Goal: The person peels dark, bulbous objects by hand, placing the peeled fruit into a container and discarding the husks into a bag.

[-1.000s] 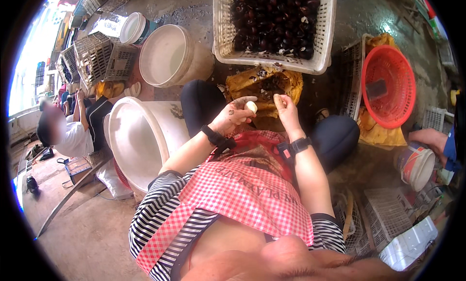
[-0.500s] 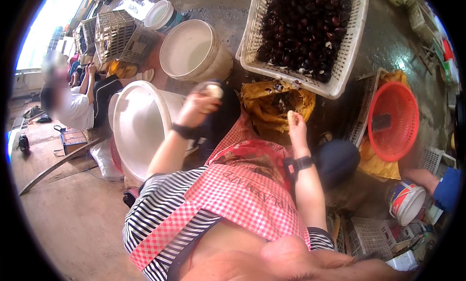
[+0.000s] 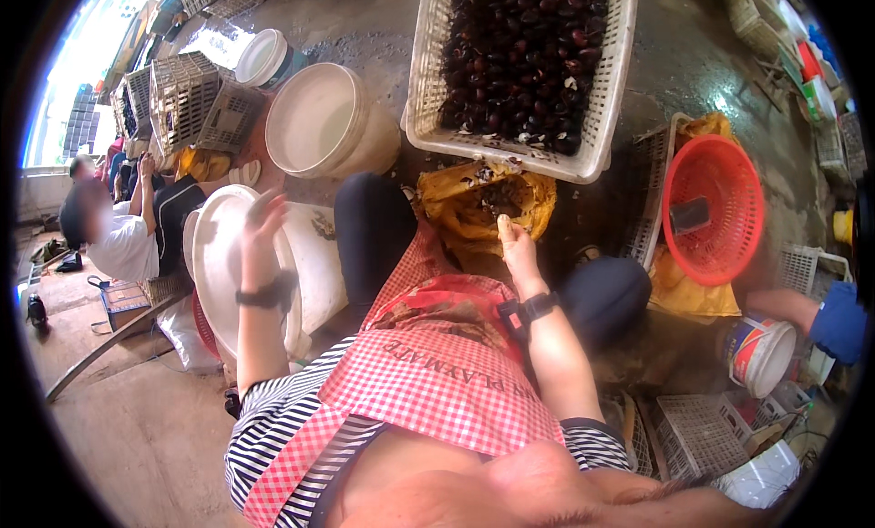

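My left hand [image 3: 263,225], blurred by motion, is over the mouth of a big white bucket [image 3: 214,246]. Its fingers look stretched out and no object shows in them. My right hand [image 3: 519,253] is pinched closed above a yellow sack [image 3: 442,200] that stands open with dark scraps inside. A small pale tip shows at those fingers; what they hold is too small to name. Beyond the sack, a white slatted crate [image 3: 415,100] is filled with dark red-brown, glossy, roundish pieces [image 3: 519,63], with a few white bits among them.
A white tub of cloudy liquid [image 3: 378,150] stands behind the bucket. On my right are a red colander [image 3: 729,186] with a dark block in it, a small white pail [image 3: 775,359] and another person's arm [image 3: 784,311]. Someone in a white shirt [image 3: 128,241] sits far left.
My left hand has swung left from beside the sack to the white bucket; the pale round piece it held no longer shows. My right hand stays pinched by the sack. The view has shifted.
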The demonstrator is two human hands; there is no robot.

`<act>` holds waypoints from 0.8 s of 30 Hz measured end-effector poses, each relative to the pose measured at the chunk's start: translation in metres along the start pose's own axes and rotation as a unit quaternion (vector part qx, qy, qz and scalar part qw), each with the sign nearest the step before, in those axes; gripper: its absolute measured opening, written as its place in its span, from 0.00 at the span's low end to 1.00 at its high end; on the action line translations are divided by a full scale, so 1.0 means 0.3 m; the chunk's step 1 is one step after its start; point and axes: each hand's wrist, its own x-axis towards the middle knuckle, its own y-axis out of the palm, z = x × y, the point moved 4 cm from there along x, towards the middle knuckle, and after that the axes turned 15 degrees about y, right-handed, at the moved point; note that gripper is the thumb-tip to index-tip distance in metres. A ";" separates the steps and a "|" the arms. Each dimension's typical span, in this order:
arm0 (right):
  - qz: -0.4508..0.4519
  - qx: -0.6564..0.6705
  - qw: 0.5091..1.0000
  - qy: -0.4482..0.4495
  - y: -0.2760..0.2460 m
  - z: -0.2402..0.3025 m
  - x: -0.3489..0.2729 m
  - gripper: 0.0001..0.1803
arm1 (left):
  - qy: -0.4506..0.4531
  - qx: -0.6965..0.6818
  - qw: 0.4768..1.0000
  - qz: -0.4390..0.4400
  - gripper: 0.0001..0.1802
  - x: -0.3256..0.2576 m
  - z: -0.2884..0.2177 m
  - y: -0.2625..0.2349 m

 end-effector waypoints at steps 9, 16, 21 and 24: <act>0.014 0.030 0.998 0.059 0.008 -0.008 0.008 0.35 | 0.252 0.170 0.758 0.577 0.22 0.348 -0.117 1.050; 0.043 0.082 0.995 0.037 -0.007 0.022 -0.012 0.35 | 0.279 0.422 0.545 0.669 0.34 0.480 0.121 1.496; 0.061 0.082 0.994 0.029 -0.014 0.081 -0.041 0.36 | 0.311 0.455 0.541 0.636 0.20 0.524 0.288 1.548; 0.074 0.121 0.990 0.024 -0.026 0.077 -0.046 0.35 | 0.329 0.280 0.691 0.580 0.11 0.534 0.198 1.470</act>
